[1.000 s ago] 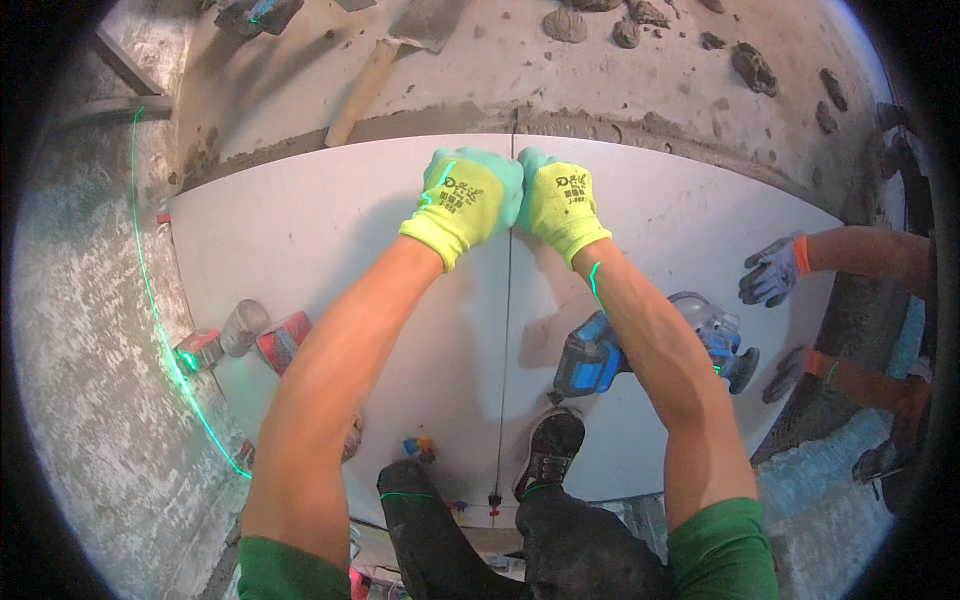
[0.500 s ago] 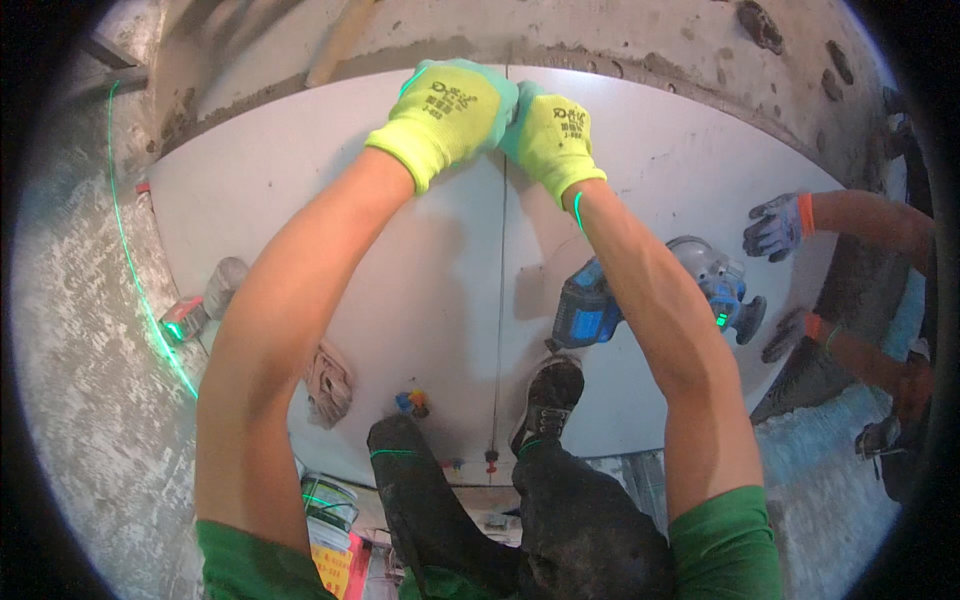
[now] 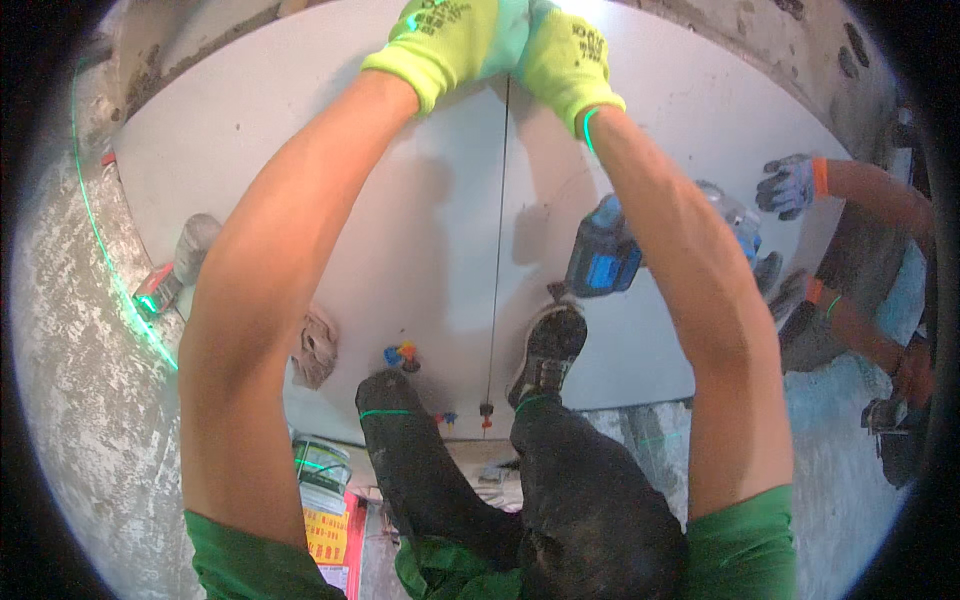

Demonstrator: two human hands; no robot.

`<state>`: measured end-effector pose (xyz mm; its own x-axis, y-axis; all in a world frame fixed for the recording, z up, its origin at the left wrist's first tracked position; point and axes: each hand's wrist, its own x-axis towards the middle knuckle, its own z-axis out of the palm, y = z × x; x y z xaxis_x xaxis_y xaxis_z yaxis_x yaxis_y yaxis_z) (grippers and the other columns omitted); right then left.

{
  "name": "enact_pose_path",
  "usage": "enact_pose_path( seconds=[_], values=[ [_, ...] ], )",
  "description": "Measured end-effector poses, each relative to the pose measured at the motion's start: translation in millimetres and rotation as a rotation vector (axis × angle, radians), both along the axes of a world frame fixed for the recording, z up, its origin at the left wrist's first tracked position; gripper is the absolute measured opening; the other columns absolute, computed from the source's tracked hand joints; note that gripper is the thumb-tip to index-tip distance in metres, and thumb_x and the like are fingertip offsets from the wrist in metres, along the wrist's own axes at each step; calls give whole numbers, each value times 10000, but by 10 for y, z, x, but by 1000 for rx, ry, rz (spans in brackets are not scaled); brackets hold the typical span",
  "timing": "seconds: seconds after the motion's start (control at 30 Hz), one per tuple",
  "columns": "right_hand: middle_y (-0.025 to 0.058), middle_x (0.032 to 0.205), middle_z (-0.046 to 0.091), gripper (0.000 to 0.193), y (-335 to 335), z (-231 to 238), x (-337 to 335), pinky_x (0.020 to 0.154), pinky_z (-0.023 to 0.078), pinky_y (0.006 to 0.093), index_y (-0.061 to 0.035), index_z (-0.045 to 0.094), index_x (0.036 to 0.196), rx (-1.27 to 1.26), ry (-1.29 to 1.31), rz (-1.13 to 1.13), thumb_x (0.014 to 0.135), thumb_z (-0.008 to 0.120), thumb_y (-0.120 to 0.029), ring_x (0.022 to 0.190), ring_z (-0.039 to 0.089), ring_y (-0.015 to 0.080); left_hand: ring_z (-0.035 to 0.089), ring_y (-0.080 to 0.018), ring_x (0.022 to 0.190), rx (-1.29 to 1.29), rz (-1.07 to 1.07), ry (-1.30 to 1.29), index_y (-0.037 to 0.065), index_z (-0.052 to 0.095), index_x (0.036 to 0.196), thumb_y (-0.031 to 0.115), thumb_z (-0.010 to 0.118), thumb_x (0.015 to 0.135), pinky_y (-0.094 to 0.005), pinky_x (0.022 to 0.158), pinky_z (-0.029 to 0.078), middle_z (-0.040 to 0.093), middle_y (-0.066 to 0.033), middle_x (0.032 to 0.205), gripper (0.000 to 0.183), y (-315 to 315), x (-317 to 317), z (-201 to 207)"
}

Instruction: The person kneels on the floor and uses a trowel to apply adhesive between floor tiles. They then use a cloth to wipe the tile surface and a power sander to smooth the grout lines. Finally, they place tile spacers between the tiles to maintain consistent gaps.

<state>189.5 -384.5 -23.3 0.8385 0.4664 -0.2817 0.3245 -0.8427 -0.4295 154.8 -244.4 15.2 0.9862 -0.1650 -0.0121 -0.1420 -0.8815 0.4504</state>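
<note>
Both gloved hands point(image 3: 505, 45) press flat, side by side, astride the tile joint point(image 3: 497, 250) running straight away.

Round container point(image 3: 322, 472) with green-white label, bottom left; yellow-red printed package point(image 3: 326, 535) just below.

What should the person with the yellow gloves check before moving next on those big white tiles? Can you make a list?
1. Left hand and right hand both at the far end of the tile joint: ok.
2. Gloves on both hands: ok.
3. Shoe standing on the large white tile, close to the joint: not ok, may shift it.
4. Blue cordless tool lying near the foot: not ok, trip risk.
5. Co-worker's gloved hand on the right tile's edge, apart from the person's hands: ok.
6. Tiles level across the joint: cannot tell.
</note>
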Motion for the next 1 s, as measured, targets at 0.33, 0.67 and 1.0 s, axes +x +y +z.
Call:
enact_pose_path(
  seconds=[0.33, 0.67, 1.0],
  values=[
    [165, 999, 731, 408, -556, 736, -44, 799, 521, 389, -7, 712, 1035, 253, 100, -154, 919, 651, -394, 956, 705, 276, 646, -369, 1063, 56, 278, 32, 59, 701, 1064, 342, 599, 882, -514, 907, 494, 670, -209, 1134, 352, -180, -652, -203],
    [151, 1018, 686, 482, -2091, 996, -2276, 794, 526, 427, -121, 641, 1265, -95, 213, 19, 787, 674, -62, 909, 654, 379, 467, -286, 1345, -28, -369, 148, 60, 599, 1316, 397, 692, 817, -482, 1184, 290, 478, -143, 1499, 609, -857, -2757, -459],
    [143, 954, 667, 292, -1793, 214, -2228, 748, 472, 526, -130, 676, 1034, -197, -12, 207, 744, 715, -134, 886, 616, 400, 293, -241, 1483, 397, -83, 90, 148, 324, 1556, 459, 489, 986, -504, 1221, 191, 358, -60, 1596, 670, -479, -1421, -572]
  ],
)
